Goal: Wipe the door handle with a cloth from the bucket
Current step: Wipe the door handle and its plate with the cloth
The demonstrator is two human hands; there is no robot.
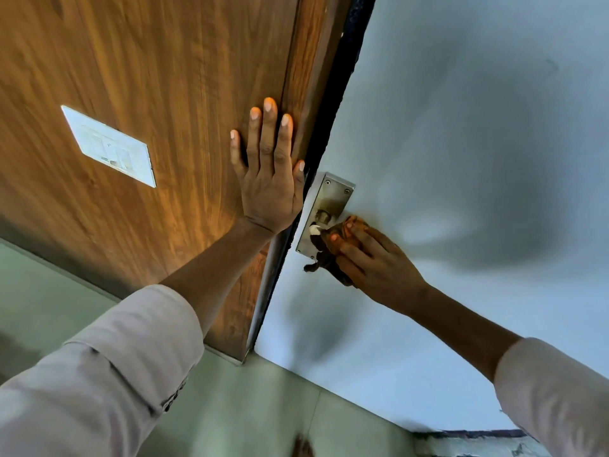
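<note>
A metal door handle [321, 216] on a steel backplate [333, 192] is fixed to the pale grey door [461, 127]. My right hand [372, 258] holds a dark brown cloth [333, 255] wrapped around the lever, so most of the lever is hidden. My left hand [268, 179] lies flat, fingers spread, against the wooden panel [148, 61] just left of the door edge. The bucket is not in view.
A white switch plate [108, 146] sits on the wooden panel to the left. A black seal strip [333, 103] runs between the wood and the door. Greenish floor tiles [230, 407] lie below.
</note>
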